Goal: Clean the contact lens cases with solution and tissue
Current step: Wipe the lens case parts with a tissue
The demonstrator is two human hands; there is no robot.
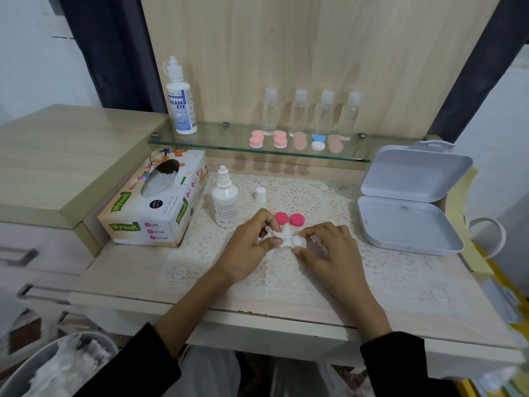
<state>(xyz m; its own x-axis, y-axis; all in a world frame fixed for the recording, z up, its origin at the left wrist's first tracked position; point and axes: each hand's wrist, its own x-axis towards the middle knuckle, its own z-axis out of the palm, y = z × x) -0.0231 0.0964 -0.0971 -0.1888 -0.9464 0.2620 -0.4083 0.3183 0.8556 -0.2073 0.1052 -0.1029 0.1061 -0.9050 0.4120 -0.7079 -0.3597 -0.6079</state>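
Two bare hands, left hand (252, 247), right hand (329, 250), black long sleeves (400, 365) ending above the wrists

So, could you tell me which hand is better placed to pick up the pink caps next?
Probably the left hand: the pink caps lie just beyond its fingers, while the right hand steadies the lens case.

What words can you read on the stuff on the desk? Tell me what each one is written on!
"Mysoft": tissue box, on green labels on several of its sides.
"Soft Facial Tissue": same box, front and top.
"100%": black circle on the box top; the rest is too small to read.
"REAM EYE": tall bottle on the glass shelf; first letter hidden, small print blurred.
Small bottle by the left hand: print too small to read.
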